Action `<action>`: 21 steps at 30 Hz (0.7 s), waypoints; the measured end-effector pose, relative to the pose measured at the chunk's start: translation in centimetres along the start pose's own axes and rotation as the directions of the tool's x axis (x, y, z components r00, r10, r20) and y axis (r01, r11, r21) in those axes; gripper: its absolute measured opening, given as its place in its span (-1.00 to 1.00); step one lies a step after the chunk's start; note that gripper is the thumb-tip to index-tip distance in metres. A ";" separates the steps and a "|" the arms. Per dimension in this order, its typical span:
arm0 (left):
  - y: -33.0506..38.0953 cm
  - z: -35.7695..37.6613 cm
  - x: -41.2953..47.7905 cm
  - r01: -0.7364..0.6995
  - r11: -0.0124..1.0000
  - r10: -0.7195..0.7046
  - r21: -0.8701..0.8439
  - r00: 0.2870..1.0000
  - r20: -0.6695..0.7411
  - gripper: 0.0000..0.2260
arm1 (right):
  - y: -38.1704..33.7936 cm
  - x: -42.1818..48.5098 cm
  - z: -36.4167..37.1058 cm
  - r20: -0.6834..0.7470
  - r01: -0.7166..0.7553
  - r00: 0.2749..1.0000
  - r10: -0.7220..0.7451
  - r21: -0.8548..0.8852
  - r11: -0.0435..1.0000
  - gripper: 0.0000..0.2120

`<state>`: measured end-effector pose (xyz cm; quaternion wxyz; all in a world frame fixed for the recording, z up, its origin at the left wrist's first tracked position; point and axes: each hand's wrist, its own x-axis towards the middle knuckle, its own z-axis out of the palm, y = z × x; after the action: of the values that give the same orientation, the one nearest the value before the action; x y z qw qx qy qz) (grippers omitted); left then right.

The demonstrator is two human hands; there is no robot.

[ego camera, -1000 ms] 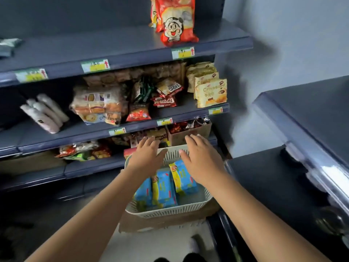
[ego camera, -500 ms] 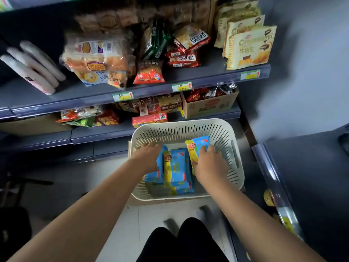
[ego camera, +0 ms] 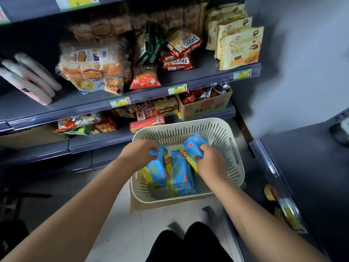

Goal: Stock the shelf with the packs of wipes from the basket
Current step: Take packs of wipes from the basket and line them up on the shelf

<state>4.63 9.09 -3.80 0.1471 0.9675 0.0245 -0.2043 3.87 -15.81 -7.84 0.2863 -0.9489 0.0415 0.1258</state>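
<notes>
Packs of wipes [ego camera: 179, 174], blue with yellow edges, lie side by side in the cream slotted basket [ego camera: 236, 161] at the lower middle of the frame. My left hand [ego camera: 139, 154] reaches in from the left, fingers curled round the top end of the leftmost pack [ego camera: 156, 169], which rests among the others. My right hand [ego camera: 211, 163] comes in from the right, fingers closed round the tilted pack [ego camera: 194, 146], whose far end sticks up above its neighbours towards the back wall of the basket. The basket sits on a flat piece of cardboard [ego camera: 151, 205] on the pale floor [ego camera: 117, 233], just in front of the lowest grey shelf [ego camera: 105, 138]. On the shelf board above, across the upper part of the frame, stand yellow croissant bags [ego camera: 241, 48] at the right, red snack packets [ego camera: 145, 78] in the middle, bagged bread [ego camera: 90, 72] beside them, and white wrapped rolls [ego camera: 28, 80] at the far left. Under that board, just behind the basket, an open cardboard box [ego camera: 205, 106] holds shiny red wrappers. My dark-clad knees [ego camera: 188, 244] show at the bottom edge.
</notes>
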 end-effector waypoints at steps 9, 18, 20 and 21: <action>4.5 -11.0 -4.2 -0.234 0.907 0.172 -0.351 0.965 -0.199 -0.85 | -6.1 -4.8 -13.0 -0.286 0.181 0.942 -0.177 -0.012 0.983 -0.92; 14.8 -17.4 -9.7 -0.562 0.643 0.447 -0.520 0.827 -0.341 -0.80 | -7.6 -14.9 -27.3 -0.665 0.247 0.726 -0.174 0.017 0.969 -0.69; 18.1 -18.3 -11.3 -0.601 0.561 0.494 -0.570 0.795 -0.352 -0.80 | -7.1 -18.0 -30.0 -0.751 0.244 0.637 -0.176 -0.020 0.970 -0.68; 19.9 -18.6 -12.3 -0.618 0.511 0.523 -0.597 0.775 -0.355 -0.82 | -6.8 -19.7 -31.2 -0.781 0.222 0.601 -0.172 -0.044 0.974 -0.68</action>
<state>2.74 -4.27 22.86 0.5500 0.8057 -0.2123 -0.0572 -7.35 -27.29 26.08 0.2794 -0.8993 0.0600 -0.3310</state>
